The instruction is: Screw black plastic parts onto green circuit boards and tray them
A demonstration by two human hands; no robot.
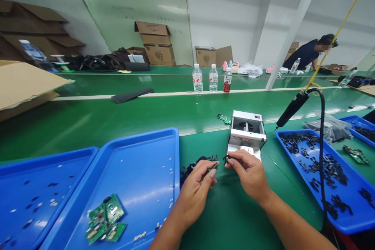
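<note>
Near the middle of the green bench, my left hand [198,187] pinches a small green circuit board [215,166], seen nearly edge-on. To its right, my right hand [249,172] holds a small black plastic part [226,158] between thumb and fingertips, a short way from the board. Behind my left hand lies a pile of black plastic parts [190,168], partly hidden by the fingers. Just beyond my right hand stands a white and grey screw feeder [246,131], its front partly covered by that hand.
A blue tray [175,140] at left holds several circuit boards [106,218]. Another blue tray [359,220] at right holds black parts. An electric screwdriver [293,108] hangs from a yellow cord. Bottles [197,80] stand behind; a person [304,52] leans over at far right.
</note>
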